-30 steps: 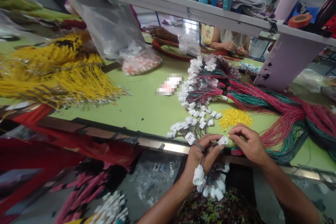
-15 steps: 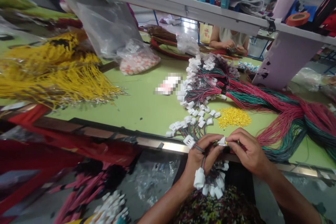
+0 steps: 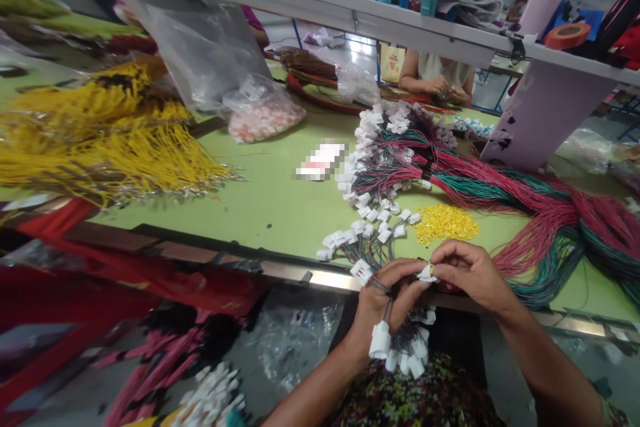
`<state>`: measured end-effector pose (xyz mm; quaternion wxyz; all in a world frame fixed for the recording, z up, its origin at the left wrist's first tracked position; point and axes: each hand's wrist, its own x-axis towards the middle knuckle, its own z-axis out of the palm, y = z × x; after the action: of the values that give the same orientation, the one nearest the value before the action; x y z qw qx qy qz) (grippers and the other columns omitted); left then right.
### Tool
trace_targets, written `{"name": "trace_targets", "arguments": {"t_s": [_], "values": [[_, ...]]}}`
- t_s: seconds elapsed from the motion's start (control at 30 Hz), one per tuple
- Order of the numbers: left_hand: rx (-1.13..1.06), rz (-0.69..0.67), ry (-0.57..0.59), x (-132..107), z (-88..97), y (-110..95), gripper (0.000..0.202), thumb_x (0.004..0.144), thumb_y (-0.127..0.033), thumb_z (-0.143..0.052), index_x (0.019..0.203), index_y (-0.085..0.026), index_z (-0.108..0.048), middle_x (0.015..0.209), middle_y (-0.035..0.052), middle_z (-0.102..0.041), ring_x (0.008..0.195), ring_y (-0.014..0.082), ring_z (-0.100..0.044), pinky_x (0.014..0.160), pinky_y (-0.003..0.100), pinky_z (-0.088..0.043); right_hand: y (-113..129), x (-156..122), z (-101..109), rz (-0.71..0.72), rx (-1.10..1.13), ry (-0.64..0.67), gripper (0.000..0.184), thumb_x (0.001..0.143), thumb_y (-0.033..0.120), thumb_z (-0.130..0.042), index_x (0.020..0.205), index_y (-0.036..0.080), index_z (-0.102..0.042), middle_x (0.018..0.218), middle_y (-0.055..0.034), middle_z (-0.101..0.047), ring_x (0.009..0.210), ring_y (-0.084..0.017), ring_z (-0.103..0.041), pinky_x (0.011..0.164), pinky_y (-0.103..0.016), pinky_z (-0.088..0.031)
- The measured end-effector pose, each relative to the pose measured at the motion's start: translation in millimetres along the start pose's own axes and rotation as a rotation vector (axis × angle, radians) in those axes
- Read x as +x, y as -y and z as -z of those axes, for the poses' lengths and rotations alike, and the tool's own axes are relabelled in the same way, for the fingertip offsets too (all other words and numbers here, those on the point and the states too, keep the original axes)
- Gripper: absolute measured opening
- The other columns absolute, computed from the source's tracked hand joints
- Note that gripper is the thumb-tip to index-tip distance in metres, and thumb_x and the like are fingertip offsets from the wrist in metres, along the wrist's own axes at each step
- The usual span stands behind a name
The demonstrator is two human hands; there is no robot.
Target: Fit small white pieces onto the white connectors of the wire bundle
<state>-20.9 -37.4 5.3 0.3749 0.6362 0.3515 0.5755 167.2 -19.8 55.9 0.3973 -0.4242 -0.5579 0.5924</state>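
Over the front edge of the table, my left hand is closed around several thin wires and pinches a small white plug connector between thumb and forefinger. White connectors on the wires stick out by the wrist, such as the larger connector hanging below. My right hand meets it from the right, its thumb and forefinger pinched on a tiny yellow plastic piece at the connector's end. How deep that piece sits cannot be made out. Just beyond the hands lies a heap of similar yellow pieces.
A thick bundle of red and green wires with white connectors spreads over the green table. Yellow wires lie left, near a bag of orange-and-white parts. A shelf crosses above. Another person sits across.
My right hand has shifted slightly, its fingers now pressed closer together against the connector's end. The connector has tilted a little; my left hand stays nearly in place.
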Motion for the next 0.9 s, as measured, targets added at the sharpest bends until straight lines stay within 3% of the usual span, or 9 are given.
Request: {"name": "trace_targets", "arguments": {"t_s": [0.1, 0.23, 0.47, 0.7, 0.9], "values": [[0.0, 0.027, 0.004, 0.2, 0.2, -0.2, 0.021, 0.083, -0.011, -0.075, 0.101, -0.022, -0.079, 0.093, 0.0055, -0.079, 0.083, 0.0183, -0.074, 0.075, 0.028, -0.058, 0.7, 2.1, 1.5, -0.058, 0.067, 0.044, 0.024, 0.078, 0.039, -0.084, 0.088, 0.02, -0.073, 0.075, 0.0027, -0.066, 0.057, -0.007, -0.055, 0.054, -0.019, -0.048], [-0.008, 0.093, -0.007, 1.7, -0.2, -3.5, 0.018, 0.084, -0.015, -0.074, 0.1, -0.021, -0.079, 0.091, 0.0056, -0.08, 0.077, 0.0181, -0.073, 0.07, 0.027, -0.056, -2.8, 2.7, 1.8, 0.001, 0.065, 0.035, 0.02, 0.081, 0.039, -0.082, 0.089, 0.021, -0.075, 0.082, 0.0005, -0.068, 0.064, -0.01, -0.061, 0.059, -0.022, -0.053], [-0.011, 0.217, -0.011, 4.2, 0.2, -9.0, 0.016, 0.086, -0.022, -0.072, 0.1, -0.018, -0.078, 0.094, 0.0083, -0.079, 0.079, 0.0203, -0.073, 0.07, 0.029, -0.056, -10.2, 1.2, -5.5, 0.457, -0.293, -0.164, 0.006, 0.09, 0.025, -0.073, 0.09, 0.025, -0.079, 0.09, -0.0038, -0.07, 0.09, -0.018, -0.065, 0.084, -0.031, -0.053], [0.019, 0.138, -0.047, 0.3, -3.6, 0.5, 0.016, 0.087, -0.023, -0.071, 0.101, -0.02, -0.078, 0.092, 0.0067, -0.078, 0.076, 0.0187, -0.071, 0.066, 0.027, -0.055, -7.9, -1.8, -4.8, 0.359, -0.279, -0.128, 0.01, 0.093, 0.029, -0.069, 0.089, 0.022, -0.074, 0.088, -0.0032, -0.066, 0.087, -0.018, -0.063, 0.079, -0.029, -0.051], [0.063, 0.135, -0.022, 2.0, -1.9, -5.1, 0.016, 0.085, -0.02, -0.072, 0.1, -0.019, -0.077, 0.092, 0.0075, -0.078, 0.072, 0.0177, -0.07, 0.065, 0.028, -0.056, -3.0, -3.2, -3.4, 0.381, -0.323, -0.132, 0.007, 0.091, 0.026, -0.071, 0.087, 0.022, -0.076, 0.086, -0.0034, -0.068, 0.087, -0.018, -0.063, 0.079, -0.03, -0.052]]}}
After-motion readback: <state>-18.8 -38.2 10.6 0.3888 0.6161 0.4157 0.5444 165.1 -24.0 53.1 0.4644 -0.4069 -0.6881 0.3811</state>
